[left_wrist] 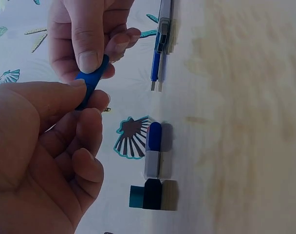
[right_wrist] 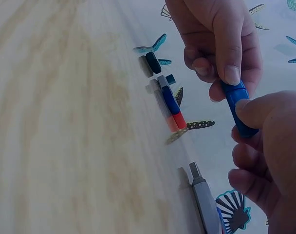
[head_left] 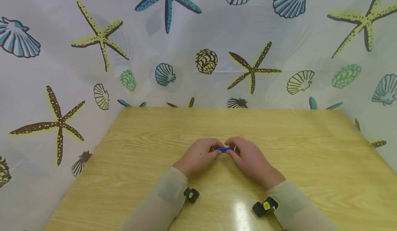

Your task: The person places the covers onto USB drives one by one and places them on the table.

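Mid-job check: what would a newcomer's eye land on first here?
The bright blue piece, pinched by the left hand and right hand over the wooden table. Next, the shell-and-starfish sheet behind it. In the wrist views, a blue, grey and red piece sits among small items.

The piece (head_left: 224, 150) is blue, the tabletop (head_left: 310, 148) wood-grained yellow, the backdrop (head_left: 198, 31) starfish-patterned.

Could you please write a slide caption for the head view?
Left hand and right hand pinch a small blue object at a wood-grain table before a patterned backdrop.
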Demonstrator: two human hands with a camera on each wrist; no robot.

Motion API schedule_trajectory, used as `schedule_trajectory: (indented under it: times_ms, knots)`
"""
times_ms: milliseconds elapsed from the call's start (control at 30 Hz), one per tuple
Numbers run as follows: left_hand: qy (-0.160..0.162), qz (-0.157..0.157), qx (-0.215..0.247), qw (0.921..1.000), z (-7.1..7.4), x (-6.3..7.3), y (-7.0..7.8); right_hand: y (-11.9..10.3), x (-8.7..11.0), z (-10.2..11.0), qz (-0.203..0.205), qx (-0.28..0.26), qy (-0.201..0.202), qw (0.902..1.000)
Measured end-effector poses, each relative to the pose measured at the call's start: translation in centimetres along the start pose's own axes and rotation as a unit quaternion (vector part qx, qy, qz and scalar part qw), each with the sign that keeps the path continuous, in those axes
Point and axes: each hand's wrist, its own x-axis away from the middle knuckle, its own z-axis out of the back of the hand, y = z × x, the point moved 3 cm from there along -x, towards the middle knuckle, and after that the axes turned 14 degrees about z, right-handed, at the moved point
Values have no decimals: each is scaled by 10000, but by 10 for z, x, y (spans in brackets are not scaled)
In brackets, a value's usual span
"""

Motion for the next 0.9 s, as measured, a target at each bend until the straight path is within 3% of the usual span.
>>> schedule_trajectory:
  times_ms: [300,467,900]
  knots:
    - [-6,285,286,9992,2,0,0,5,1,-1,-95,-83,-174,9998]
    - [144,442,314,9984,3,0,0,6,2,0,-41,-179,-51,9998]
    - [194,-17,11,9998,3,2,3,5,2,2,56,-153,118,9998]
